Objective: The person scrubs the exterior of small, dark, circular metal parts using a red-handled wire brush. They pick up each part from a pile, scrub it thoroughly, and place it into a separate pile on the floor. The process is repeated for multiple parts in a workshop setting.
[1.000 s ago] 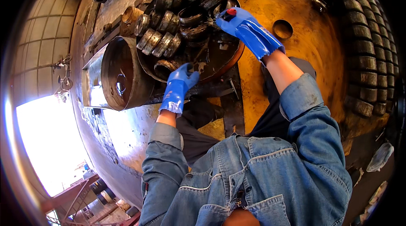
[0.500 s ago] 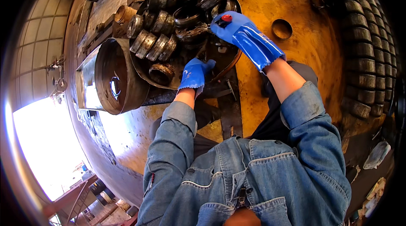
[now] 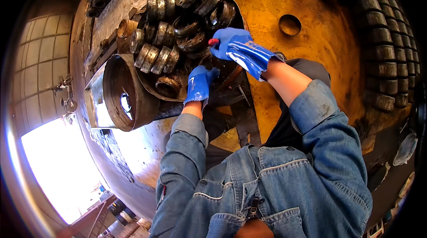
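A wide round metal pan (image 3: 243,20) is filled with dark, greasy metal rings (image 3: 163,59), some in short stacks and some tilted. My right hand (image 3: 233,46), in a blue rubber glove, is closed round a tool with a red handle (image 3: 214,42); its working end is hidden against the dark pan. My left hand (image 3: 199,84), gloved the same, reaches over the pan's near edge beside a single ring (image 3: 168,86). Its thumb points right and its fingers curl down out of sight. Whatever those fingers hold is hidden.
Left of the pan stands an open metal drum (image 3: 118,93). A loose ring (image 3: 290,25) lies on the stained orange-brown floor to the right. Long rows of stacked dark rings (image 3: 384,53) line the right side. A metal bar (image 3: 243,95) sits near the pan's front edge.
My right hand has come left and down, nearer my left hand, with the red-handled tool turned in its grip. My left hand stays at the near edge. The whole view has shifted a little.
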Demonstrator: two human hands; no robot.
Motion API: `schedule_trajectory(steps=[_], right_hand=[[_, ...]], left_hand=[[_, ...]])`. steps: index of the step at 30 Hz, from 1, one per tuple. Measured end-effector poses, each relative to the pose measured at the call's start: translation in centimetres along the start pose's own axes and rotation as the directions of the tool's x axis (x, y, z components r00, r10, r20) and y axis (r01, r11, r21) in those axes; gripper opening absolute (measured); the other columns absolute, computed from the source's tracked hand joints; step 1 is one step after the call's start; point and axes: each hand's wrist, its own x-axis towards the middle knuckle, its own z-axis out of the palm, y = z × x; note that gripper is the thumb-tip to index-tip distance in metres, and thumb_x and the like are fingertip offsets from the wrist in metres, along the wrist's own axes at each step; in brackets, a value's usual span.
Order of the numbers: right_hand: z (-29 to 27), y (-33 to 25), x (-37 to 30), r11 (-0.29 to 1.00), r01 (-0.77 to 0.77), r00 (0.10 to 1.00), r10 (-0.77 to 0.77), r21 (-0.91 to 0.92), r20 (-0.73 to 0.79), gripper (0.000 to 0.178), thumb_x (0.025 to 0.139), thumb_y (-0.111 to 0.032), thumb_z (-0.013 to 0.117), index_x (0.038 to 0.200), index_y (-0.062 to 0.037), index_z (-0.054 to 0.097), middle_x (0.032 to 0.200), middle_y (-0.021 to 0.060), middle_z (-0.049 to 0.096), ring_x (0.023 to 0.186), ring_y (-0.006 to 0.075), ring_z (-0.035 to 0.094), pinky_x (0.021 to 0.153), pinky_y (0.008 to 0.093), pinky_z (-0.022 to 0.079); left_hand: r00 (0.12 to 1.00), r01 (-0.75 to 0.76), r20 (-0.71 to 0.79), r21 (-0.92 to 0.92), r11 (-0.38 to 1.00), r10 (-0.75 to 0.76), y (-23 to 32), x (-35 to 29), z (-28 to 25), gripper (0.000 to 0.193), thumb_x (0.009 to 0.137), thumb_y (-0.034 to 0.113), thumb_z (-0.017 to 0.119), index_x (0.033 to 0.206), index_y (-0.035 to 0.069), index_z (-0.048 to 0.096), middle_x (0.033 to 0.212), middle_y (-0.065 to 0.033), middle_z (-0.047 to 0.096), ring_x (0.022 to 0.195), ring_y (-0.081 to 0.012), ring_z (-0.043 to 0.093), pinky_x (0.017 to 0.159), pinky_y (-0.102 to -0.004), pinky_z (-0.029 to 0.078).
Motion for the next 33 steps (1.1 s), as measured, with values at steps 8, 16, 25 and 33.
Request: schedule_trajectory(steps=[8, 16, 25, 33], right_hand=[[1.5, -0.3, 1.2, 0.997, -0.045, 0.995, 0.05, -0.062, 0.082, 0.035, 0.088, -0.039, 0.063, 0.111, -0.0162, 0.076, 0.11, 0.0114, 0.075, 0.102, 0.0351, 0.071, 0.085, 0.0443, 0.058], [4.9, -1.9, -0.3, 0.991, 0.106, 0.973, -0.087, -0.079, 0.212, 0.035, 0.085, -0.029, 0.065, 0.115, -0.0135, 0.076, 0.113, 0.0131, 0.075, 0.104, 0.034, 0.072, 0.084, 0.0439, 0.057], [5.5, -1.1, 0.5, 0.918, -0.038, 0.998, 0.058, 0.396, -0.04, 0.044, 0.084, -0.042, 0.072, 0.113, -0.0085, 0.075, 0.108, 0.0165, 0.075, 0.105, 0.0344, 0.071, 0.086, 0.0414, 0.056], [7.8, -4.2, 2.0, 0.773, 0.095, 0.98, -0.183, 0.627, 0.077, 0.04, 0.092, -0.044, 0.064, 0.11, -0.0088, 0.074, 0.098, 0.0144, 0.075, 0.09, 0.0252, 0.069, 0.085, 0.0366, 0.053]], left_hand=[[0.987, -0.133, -0.091, -0.022, 0.991, 0.13, 2.7, -5.0, -5.6, 0.048, 0.086, 0.044, 0.069, 0.094, -0.003, 0.074, 0.094, -0.0303, 0.069, 0.093, -0.0458, 0.067, 0.082, -0.0516, 0.051], [0.992, 0.122, 0.042, -0.184, 0.975, -0.116, -5.0, -5.8, -8.9, 0.059, 0.081, 0.05, 0.072, 0.096, -0.007, 0.072, 0.097, -0.0223, 0.074, 0.086, -0.0328, 0.073, 0.074, -0.0417, 0.055], [0.997, -0.037, -0.074, -0.459, 0.888, 0.003, -11.0, -4.2, -4.1, 0.045, 0.083, 0.037, 0.077, 0.107, 0.0, 0.071, 0.086, -0.0108, 0.071, 0.065, -0.0185, 0.064, 0.058, -0.0344, 0.05], [0.995, -0.096, -0.065, -0.473, 0.876, 0.074, -13.0, -1.5, -1.8, 0.038, 0.085, 0.03, 0.073, 0.107, -0.001, 0.073, 0.086, -0.0119, 0.074, 0.076, -0.0211, 0.071, 0.07, -0.0359, 0.055]])
